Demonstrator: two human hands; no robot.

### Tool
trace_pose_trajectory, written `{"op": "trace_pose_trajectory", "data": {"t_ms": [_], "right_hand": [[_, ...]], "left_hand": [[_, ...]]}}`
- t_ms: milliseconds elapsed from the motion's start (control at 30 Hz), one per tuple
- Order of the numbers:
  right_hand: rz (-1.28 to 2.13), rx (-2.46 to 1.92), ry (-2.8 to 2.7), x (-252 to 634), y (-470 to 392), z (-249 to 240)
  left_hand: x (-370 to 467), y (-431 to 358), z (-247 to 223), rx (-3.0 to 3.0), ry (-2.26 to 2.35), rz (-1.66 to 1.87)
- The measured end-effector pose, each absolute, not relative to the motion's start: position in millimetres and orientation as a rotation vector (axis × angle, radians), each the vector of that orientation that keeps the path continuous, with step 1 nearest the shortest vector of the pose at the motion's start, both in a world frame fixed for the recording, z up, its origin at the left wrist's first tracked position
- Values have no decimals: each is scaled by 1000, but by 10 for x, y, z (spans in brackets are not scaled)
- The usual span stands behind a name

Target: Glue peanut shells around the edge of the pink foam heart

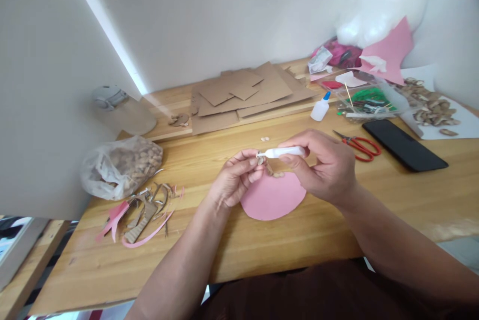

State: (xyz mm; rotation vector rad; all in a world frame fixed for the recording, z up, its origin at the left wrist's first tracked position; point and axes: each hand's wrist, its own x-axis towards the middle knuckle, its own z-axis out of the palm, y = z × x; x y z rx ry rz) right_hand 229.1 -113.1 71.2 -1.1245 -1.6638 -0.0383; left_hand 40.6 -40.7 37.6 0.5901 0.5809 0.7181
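Note:
My left hand pinches a small tan shell piece, which looks like half a peanut shell. In my right hand is a slim white glue tube, lying nearly level, its narrow nozzle at the shell piece. Whether glue is coming out is too small to see. Below both hands a pink paper disc lies flat on the table, with a few small pale pieces along its far edge. Two little pale bits rest on the wood just beyond my hands.
Red-handled scissors, a black phone and a blue-capped glue bottle lie or stand to the right. Shell halves are heaped behind. Cardboard sheets lie at the back. Leftward are a peanut bag and paper scraps.

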Motion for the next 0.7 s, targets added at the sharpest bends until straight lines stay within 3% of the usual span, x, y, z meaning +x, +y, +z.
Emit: {"op": "trace_pose_trajectory", "data": {"t_ms": [700], "right_hand": [[-189, -1089, -1701, 2299, -1098, 702]], "left_hand": [[408, -397, 360, 583, 578, 711]]}}
